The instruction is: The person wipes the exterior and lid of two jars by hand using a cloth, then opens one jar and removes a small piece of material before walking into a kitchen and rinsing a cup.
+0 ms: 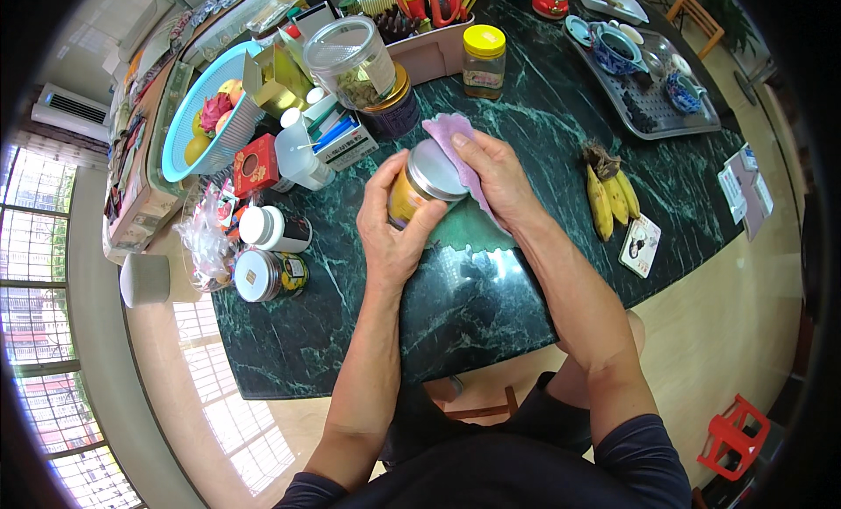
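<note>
My left hand (394, 230) grips a jar (415, 192) with a yellow label and a silver lid (436, 170), tilted over the table. In my right hand (494, 170) is a cloth (453, 136), pink on one face, pressed against the side of the lid. A green expanse of cloth (476, 228) shows below the jar; whether it belongs to the same piece I cannot tell. Behind the jar stand a dark tin with a gold lid (392, 111) and a clear plastic canister (355, 69). A yellow-lidded jar (484, 62) is further back.
On the left of the marble table (341, 325) are a white bottle (276, 228), a silver-lidded canister (271, 276), a red box (255, 165) and a blue fruit basket (177, 141). Bananas (611, 197), a coaster-like card (640, 245) and a tea tray (647, 82) lie right. A pink organizer (433, 54) holds scissors.
</note>
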Motion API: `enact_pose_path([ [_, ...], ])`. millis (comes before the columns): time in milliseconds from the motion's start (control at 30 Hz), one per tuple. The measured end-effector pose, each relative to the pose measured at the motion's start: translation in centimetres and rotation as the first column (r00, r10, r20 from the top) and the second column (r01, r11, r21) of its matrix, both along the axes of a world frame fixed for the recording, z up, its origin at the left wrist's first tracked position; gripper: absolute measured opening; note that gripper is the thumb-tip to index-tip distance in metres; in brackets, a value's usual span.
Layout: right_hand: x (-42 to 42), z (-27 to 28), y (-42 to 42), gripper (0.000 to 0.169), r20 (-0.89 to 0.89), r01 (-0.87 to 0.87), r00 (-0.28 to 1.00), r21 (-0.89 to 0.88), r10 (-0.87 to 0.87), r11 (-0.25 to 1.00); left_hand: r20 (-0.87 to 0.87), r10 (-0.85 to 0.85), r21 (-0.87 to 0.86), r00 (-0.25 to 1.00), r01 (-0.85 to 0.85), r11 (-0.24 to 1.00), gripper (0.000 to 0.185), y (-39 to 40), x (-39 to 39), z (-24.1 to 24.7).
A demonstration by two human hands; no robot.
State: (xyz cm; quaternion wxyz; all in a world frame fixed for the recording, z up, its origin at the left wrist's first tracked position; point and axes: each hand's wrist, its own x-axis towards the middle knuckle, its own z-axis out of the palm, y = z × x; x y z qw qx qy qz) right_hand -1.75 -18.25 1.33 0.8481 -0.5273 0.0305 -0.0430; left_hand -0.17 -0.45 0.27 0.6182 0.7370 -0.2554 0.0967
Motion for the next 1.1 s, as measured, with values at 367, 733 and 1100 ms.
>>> enact_pose_path([
  [367,0.1,-0.9,0.0,0.036,0.042,-0.044,0.998,-0.015,0.045,0.999,0.143,0.098,0.269,0.985,-0.133,0.954,0.1,-0.9,-1.5,0.8],
  [733,-0.9,1.0,-0.3,0.039,0.11,-0.126,0.983,-0.195,0.149,0.973,0.171,-0.023,0.183,0.985,-0.009,0.983,0.088,-0.2,-0.7,0.4],
  [1100,-0.2,0.5,-1.1,0.047,-0.021,-0.202,0.978,0.176,0.209,0.963,-0.071,-0.258,-0.092,0.964,0.251,0.963,0.085,-0.4,-0.6,0.8],
])
